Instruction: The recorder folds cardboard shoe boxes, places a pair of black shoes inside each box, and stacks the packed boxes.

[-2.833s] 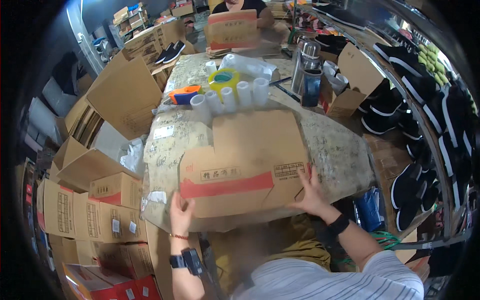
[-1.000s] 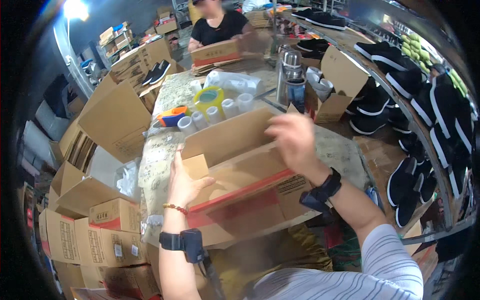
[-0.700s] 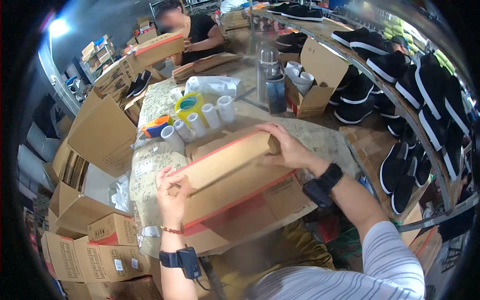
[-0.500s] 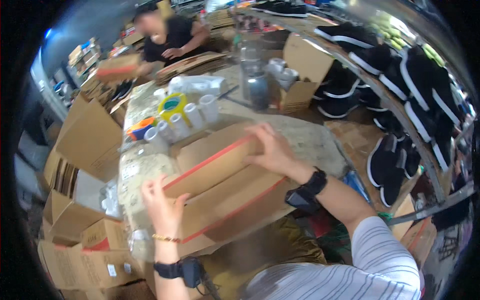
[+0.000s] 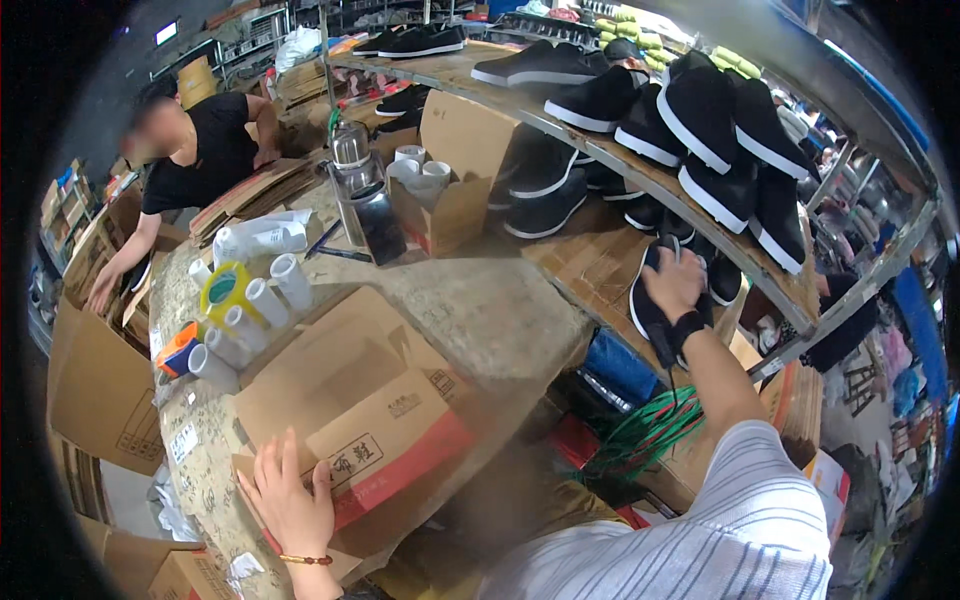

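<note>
Left hand (image 5: 290, 500) flat, fingers spread, pressing on brown cardboard box (image 5: 350, 415) with red band, lying at 7 o'clock on mottled stone counter (image 5: 500, 315). Right hand (image 5: 675, 285) closed around black shoe (image 5: 650, 300) at 3 o'clock on wooden shelf (image 5: 590, 255); shoe mostly hidden. White tape rolls (image 5: 260, 300) beyond box.

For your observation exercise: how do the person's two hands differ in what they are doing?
The left hand lies flat, fingers spread, on the cardboard box on the table; the right hand reaches out to a black shoe on the lower shelf. The left wrist wears a thin bracelet, the right a black band. Both are bare.
</note>
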{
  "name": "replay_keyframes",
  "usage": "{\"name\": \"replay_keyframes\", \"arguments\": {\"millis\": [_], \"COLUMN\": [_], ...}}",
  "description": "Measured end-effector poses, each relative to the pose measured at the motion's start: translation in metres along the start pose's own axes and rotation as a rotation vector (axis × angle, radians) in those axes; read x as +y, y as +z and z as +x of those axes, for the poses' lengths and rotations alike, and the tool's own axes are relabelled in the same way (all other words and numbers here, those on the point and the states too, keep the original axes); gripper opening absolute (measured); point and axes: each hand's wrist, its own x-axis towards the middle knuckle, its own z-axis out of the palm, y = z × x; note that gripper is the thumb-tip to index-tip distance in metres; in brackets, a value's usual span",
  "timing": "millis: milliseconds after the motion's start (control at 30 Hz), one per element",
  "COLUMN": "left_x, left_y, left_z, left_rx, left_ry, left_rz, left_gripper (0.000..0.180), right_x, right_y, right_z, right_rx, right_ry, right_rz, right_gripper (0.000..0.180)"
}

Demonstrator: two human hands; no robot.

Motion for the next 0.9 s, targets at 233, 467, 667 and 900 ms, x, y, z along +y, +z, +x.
{"name": "replay_keyframes", "arguments": {"millis": [233,467,667,900], "left_x": [-0.001,0.005,0.047,0.081], "left_y": [-0.001,-0.015,0.004,-0.046], "left_z": [0.002,-0.026,-0.038,-0.021], "left_rx": [0.153,0.483,0.244,0.332], "left_ry": [0.084,-0.033,-0.006,-0.029], "left_rz": [-0.141,0.009,-0.091,-1.095], "left_gripper": [0.052,0.039,0.046,0.042], "right_x": [0.054,-0.121,-0.184,-0.213], "right_y": [0.048,-0.080,-0.107,-0.127], "right_z": [-0.009,-0.112,-0.167,-0.159], "right_rx": [-0.198,-0.916,-1.522,-1.781], "right_ry": [-0.031,0.415,0.259,0.223], "right_rz": [0.524,2.293,2.731,2.569], "right_gripper": [0.043,0.043,0.044,0.045]}}
